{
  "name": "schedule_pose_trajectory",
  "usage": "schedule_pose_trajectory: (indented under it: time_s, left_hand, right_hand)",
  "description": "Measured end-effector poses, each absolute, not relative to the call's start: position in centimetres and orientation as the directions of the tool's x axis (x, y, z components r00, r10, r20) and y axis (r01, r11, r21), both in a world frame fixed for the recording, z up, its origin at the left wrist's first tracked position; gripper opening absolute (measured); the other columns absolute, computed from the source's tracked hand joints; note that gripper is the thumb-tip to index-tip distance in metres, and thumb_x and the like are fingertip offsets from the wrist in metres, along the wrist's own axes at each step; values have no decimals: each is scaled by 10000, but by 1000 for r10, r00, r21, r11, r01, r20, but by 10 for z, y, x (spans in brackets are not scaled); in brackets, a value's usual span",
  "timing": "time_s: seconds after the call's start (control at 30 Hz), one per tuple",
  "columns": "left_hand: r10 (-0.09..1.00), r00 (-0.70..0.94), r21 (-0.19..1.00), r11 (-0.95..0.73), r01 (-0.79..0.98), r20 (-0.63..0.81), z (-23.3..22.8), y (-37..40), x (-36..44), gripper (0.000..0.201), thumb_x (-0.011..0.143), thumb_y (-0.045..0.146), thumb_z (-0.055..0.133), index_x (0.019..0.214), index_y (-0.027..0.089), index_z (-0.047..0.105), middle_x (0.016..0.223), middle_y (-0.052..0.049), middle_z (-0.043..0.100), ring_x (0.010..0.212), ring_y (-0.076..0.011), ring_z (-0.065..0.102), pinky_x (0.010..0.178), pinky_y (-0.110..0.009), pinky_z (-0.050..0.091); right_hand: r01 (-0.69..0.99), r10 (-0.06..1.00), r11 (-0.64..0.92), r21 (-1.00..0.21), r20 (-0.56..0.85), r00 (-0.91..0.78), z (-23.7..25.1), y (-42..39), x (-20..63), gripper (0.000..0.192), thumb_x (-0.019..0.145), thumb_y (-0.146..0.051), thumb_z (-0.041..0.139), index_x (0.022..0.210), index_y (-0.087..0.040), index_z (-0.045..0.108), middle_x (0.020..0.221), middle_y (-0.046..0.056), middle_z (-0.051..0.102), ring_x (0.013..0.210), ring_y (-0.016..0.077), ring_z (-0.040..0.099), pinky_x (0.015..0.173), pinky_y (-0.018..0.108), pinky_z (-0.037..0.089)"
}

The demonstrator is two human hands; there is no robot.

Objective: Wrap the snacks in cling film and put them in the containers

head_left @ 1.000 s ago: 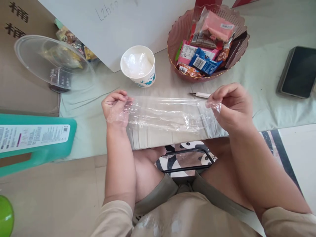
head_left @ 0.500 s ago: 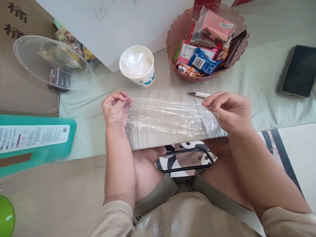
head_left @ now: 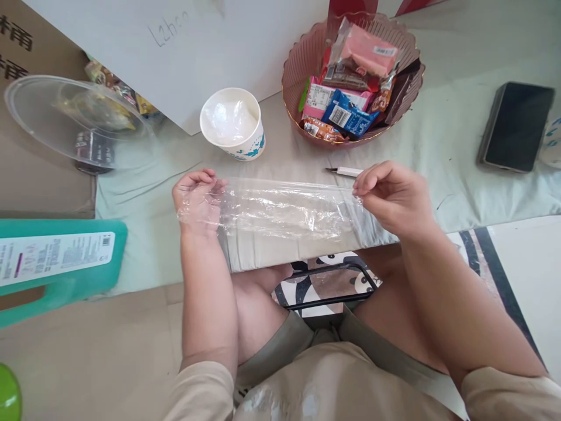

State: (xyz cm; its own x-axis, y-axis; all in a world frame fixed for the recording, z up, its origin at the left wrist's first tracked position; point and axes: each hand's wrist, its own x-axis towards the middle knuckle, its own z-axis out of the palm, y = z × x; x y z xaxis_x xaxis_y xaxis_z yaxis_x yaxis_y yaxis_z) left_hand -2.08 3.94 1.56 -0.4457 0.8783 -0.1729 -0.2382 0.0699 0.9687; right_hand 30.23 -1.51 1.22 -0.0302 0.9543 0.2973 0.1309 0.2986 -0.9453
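A sheet of clear plastic film is stretched between my hands, above the table's near edge. My left hand pinches its left end, and part of the film hangs over the palm and wrist. At the right end, the thumb and fingertips of my right hand are closed on the film's upper corner. Just beyond the film lies a craft knife, its handle partly covered by my right hand. A paper cup with crumpled clear plastic inside stands past my left hand.
A pink scalloped bowl of wrapped snacks stands at the back. To its right is a black phone-like device. A white box, a clear round lid and a teal jug are on the left.
The view has shifted slightly, so the bowl and cup appear further left. My right hand has moved a little inward, and the film's right end no longer spreads over its fingers.
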Motion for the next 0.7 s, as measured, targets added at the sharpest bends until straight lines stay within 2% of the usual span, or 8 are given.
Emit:
schedule_pose_trajectory:
  time_s: [0.1, 0.23, 0.33, 0.4, 0.47, 0.53, 0.57, 0.7]
  left_hand:
    - [883, -440, 978, 89, -191, -166, 15, 41, -22, 256, 453, 115, 769, 627, 172, 589, 794, 13, 681, 548, -113, 663, 487, -213, 479]
    - [906, -404, 992, 107, -73, -128, 12, 43, -37, 431, 565, 176, 746, 977, 277, 669, 1022, 12, 744, 775, -175, 721, 672, -323, 584]
    - [636, -686, 934, -276, 226, 354, 23, 29, -32, 273, 636, 122, 668, 870, 258, 629, 842, 44, 650, 733, -121, 645, 684, -298, 521]
    - [360, -604, 679, -578, 454, 711, 38, 8, -9, 109, 735, 121, 624, 754, 225, 597, 746, 31, 529, 660, -100, 562, 691, -312, 490]
    - [500, -278, 569, -666, 482, 820, 52, -15, 26, 43, 884, 270, 615, 878, 261, 657, 804, 5, 567, 753, -161, 618, 766, -384, 541]
    - [750, 240, 549, -628, 552, 617, 59, -33, 60, 380, 871, 465, 717, 1192, 276, 644, 1158, -71, 683, 1225, -309, 640, 1094, -526, 509]
    - [764, 393, 498, -636, 589, 511, 58, -38, 73, 506, 842, 480, 755, 1279, 268, 613, 1282, -99, 676, 1351, -352, 581, 1167, -557, 460]
    - [845, 389, 359, -515, 778, 367, 31, -28, 86, 303, 889, 157, 618, 1169, 256, 676, 1247, -59, 751, 1330, -298, 636, 1195, -533, 439]
  right_hand:
    - [149, 966, 257, -955, 253, -43, 11, -17, 304, 168, 728, -89, 655, 778, -245, 620, 732, -35, 633, 700, 127, 589, 626, 296, 457]
    - [130, 964, 264, -956, 267, 4, 9, -16, 300, 172, 721, -114, 671, 817, -250, 630, 812, -17, 630, 724, 127, 580, 642, 296, 468]
    - [116, 955, 288, -951, 294, 47, 9, -16, 295, 207, 717, -135, 685, 869, -262, 626, 848, -3, 620, 748, 141, 591, 668, 314, 502]
    - [133, 957, 280, -951, 287, 40, 9, -17, 290, 212, 733, -152, 682, 897, -267, 613, 840, 0, 612, 746, 151, 596, 677, 327, 523]
    - [152, 961, 272, -950, 277, 11, 9, -20, 285, 203, 753, -167, 671, 915, -269, 602, 841, 2, 612, 746, 156, 599, 688, 337, 540]
    - [158, 961, 274, -949, 274, -22, 9, -23, 280, 198, 763, -169, 661, 922, -267, 596, 846, 2, 618, 744, 155, 598, 695, 337, 546]
    - [156, 961, 276, -948, 274, -36, 8, -24, 277, 203, 762, -166, 657, 927, -267, 595, 850, 2, 623, 744, 153, 598, 696, 334, 544]
    - [153, 962, 269, -951, 258, -86, 6, -26, 274, 270, 745, -130, 635, 977, -265, 607, 892, 0, 647, 752, 147, 607, 690, 315, 521]
